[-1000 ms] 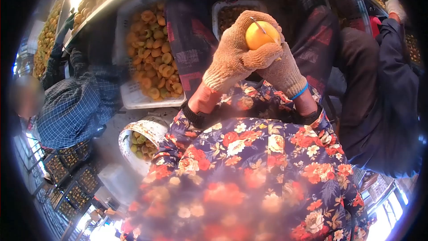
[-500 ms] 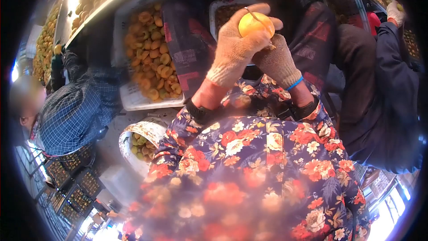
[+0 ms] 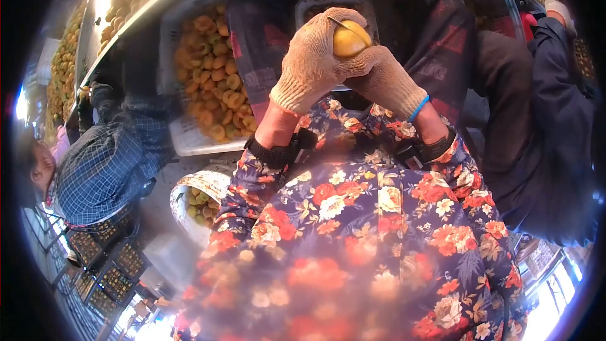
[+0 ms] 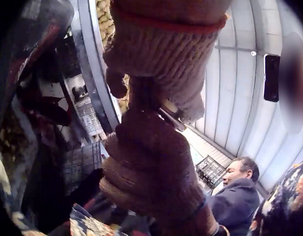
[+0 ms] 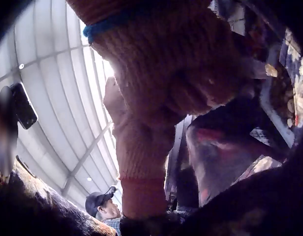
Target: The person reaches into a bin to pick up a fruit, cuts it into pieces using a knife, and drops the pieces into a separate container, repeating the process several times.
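In the head view a yellow-orange fruit [image 3: 351, 39] is held between two gloved hands. The left hand [image 3: 310, 63], in a tan knit glove, curls round its left side. A thin dark blade [image 3: 338, 23] lies against the fruit's upper left. My right hand [image 3: 390, 82], with a blue band at the glove's cuff, has its fingers curled beneath and beside the fruit, touching the left hand. In the left wrist view a metal piece [image 4: 172, 118] sticks out between the gloves. What the right fingers grip is mostly hidden.
A white crate [image 3: 208, 146] of halved fruit stands at the left, with a white bucket [image 3: 183, 197] below it. Another crate [image 3: 372, 7] lies beyond the hands. A fruit-laden table with a pale edge [image 3: 158, 1] runs across the upper left. People sit on both sides.
Both hands have shifted left with the fruit. The left fingers, spread half a second ago, are curled round it again. The person at the left has turned the head.
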Tool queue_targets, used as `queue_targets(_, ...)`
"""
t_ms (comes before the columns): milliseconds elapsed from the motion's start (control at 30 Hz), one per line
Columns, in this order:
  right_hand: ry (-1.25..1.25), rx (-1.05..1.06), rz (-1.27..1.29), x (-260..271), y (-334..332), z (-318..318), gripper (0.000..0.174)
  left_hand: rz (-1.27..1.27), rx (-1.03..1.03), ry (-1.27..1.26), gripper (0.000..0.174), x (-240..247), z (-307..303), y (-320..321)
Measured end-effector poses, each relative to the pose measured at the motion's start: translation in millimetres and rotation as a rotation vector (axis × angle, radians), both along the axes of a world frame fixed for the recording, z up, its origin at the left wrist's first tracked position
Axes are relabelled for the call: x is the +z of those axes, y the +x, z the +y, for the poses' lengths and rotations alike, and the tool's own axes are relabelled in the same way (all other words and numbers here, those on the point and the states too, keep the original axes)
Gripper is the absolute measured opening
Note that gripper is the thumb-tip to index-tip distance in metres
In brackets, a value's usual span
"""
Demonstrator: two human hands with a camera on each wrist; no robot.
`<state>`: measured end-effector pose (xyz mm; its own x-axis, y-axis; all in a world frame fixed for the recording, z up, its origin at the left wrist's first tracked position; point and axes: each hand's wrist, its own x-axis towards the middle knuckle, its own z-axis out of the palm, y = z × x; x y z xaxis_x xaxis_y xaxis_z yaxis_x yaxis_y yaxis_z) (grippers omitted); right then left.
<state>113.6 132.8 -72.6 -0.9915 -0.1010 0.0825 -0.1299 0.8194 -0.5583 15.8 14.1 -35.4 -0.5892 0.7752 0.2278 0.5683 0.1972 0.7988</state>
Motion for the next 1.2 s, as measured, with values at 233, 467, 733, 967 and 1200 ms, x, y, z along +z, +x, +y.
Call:
queue_targets(233, -0.399, -0.436, -0.013, 30, 3, -1, 0.024, -0.712, 0.245, 0.277, 0.051, 12, 11, 26)
queue_targets(467, -0.165, -0.178, -0.064, 23, 3, 9, 0.015, -0.265, 0.233, 0.026, 0.046, 8, -2, 20)
queue_targets(733, -0.704, -0.508, 0.02, 37, 27, 12, 0.027, -1.192, 0.272, 0.348, 0.048, -1, -17, 13)
queue_targets(967, -0.705, -0.222, -0.047, 38, 28, 8, 0.042, -1.21, 0.097, 0.334, 0.038, -13, -14, 49)
queue_targets(1200, -0.923, -0.191, -0.003, 15, 7, 11, 0.034, -1.309, -0.196, 0.466, 0.049, -28, -18, 32)
